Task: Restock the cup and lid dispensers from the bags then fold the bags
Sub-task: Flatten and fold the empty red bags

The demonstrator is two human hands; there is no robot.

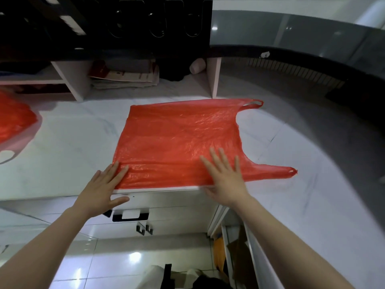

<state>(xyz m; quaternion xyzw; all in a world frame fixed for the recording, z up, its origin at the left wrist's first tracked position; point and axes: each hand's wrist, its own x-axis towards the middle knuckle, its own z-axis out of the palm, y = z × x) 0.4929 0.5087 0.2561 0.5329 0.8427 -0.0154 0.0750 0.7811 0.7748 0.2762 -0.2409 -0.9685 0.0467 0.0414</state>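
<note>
A red plastic carrier bag (177,140) lies spread flat on the white marble counter (68,147), its two handles pointing right. My left hand (102,190) lies flat with straight fingers on the bag's near left corner at the counter edge. My right hand (225,174) presses flat on the bag's near right part, fingers spread. A second red bag (14,119) sits bunched at the far left of the counter. The black dispenser unit (125,24) with slot openings stands at the back.
Open white shelves (70,80) at the back hold stacked papers (125,78) and a pink roll (196,66). A dark curved counter ledge (312,57) runs along the right. Below the counter edge are a drawer with a black handle (130,215) and a tiled floor.
</note>
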